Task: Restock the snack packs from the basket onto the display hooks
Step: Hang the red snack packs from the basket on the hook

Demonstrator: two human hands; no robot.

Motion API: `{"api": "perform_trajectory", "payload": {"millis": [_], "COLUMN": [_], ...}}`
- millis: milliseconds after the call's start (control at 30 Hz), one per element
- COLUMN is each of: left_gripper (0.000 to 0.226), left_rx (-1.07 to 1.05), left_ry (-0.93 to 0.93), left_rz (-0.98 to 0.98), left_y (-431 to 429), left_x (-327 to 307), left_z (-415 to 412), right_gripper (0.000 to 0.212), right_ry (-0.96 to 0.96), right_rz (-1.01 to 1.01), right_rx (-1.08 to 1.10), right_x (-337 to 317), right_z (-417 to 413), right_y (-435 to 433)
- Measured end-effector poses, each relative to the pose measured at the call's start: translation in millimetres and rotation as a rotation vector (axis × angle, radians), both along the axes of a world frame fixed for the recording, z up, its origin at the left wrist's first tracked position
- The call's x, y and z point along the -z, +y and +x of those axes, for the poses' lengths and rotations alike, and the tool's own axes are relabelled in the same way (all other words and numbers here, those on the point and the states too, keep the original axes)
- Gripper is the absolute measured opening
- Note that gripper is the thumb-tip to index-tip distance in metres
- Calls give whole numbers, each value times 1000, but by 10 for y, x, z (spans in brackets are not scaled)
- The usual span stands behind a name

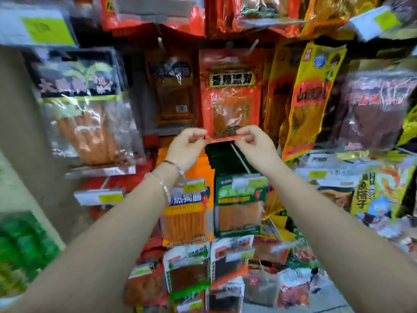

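Two bare forearms (126, 233) rise from 7 and 5 o'clock, thin bracelets (165, 188) on the left wrist. The left hand (186, 146) and right hand (256, 144) each pinch a bottom corner of the red clear-windowed foil snack pack (230, 93), thumb against curled fingers, and the pack stands upright just above centre. This reads as the hanging step: the pack's top sits by the wire display hook (253, 45) at 12 o'clock, seating unclear, so next check the hole is threaded, then let go.

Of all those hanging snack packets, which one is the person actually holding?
The red pack in the centre with the yellow name banner: the left hand and right hand both pinch its bottom edge.
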State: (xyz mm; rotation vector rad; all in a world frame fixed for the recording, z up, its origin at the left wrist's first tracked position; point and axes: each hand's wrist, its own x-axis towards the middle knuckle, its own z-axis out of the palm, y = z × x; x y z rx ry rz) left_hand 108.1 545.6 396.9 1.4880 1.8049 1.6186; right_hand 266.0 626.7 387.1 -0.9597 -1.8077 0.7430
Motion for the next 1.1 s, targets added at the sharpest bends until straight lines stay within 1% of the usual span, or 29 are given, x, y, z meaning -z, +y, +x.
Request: {"api": "perform_trajectory", "payload": {"millis": [67,133,233,267,300,367,433,500,567,633,700,767,800,867,900,1000,1033,1100], "left_gripper": [23,21,16,24,32,31,20,17,15,12,17,14,16,20,17,13,14,16], "left_rx": [12,30,-14,-35,-57,-135,-239,-281,-337,-417,-486,-558,-590,-598,-604,-676,-699,-716], "left_ry": [-81,-177,-339,-430,-530,-709,-729,-810,-878,-826,-845,-962,-1024,-1113,-1133,-1184,-1169,-1078], "left_rz": [-17,-79,-255,-329,-411,-599,-822,-1016,-1116,-1158,-1131,-1058,-1029,-993,-978,-912,-905,-933], "left_y": [-443,-930,-1798,-2130,-2485,-3195,-3888,-4512,-5019,-5382,-5564,-5693,-5750,-5885,-5952,-6120,-6169,-6258], "left_x": [312,756,1628,1943,2247,2763,3194,3495,3665,3757,3793,3781,3788,3788,3780,3695,3669,3606], "left_z": [177,347,572,648,732,940,1170,1442,1618,1618,1483,1297,1185,948,814,275,69,-375], "right_gripper": [17,19,17,15,13,11,11,20,24,22,26,35,38,30,24,20,18,12], "right_ry": [20,-18,-51,-70,-123,-280,-400,-498,-621,-761,-889,-1028,-1078,-1153,-1186,-1194,-1165,-1076], "right_rz": [-66,-155,-377,-461,-538,-683,-870,-1071,-1241,-1342,-1337,-1236,-1188,-1104,-1052,-915,-895,-906], "right_rx": [-55,-110,-175,-200,-217,-228,-222,-229,-236,-286,-386,-497,-537,-623,-672,-803,-822,-826], "right_x": [335,754,1513,1788,2069,2618,3093,3455,3711,3862,3959,4005,4006,3998,3981,3920,3887,3830], "right_z": [153,313,579,678,777,952,1119,1248,1345,1389,1332,1131,978,597,374,-385,-644,-1156], "right_y": [-383,-779,-1452,-1693,-1934,-2419,-2908,-3375,-3769,-4071,-4265,-4380,-4423,-4494,-4528,-4620,-4658,-4752]}}
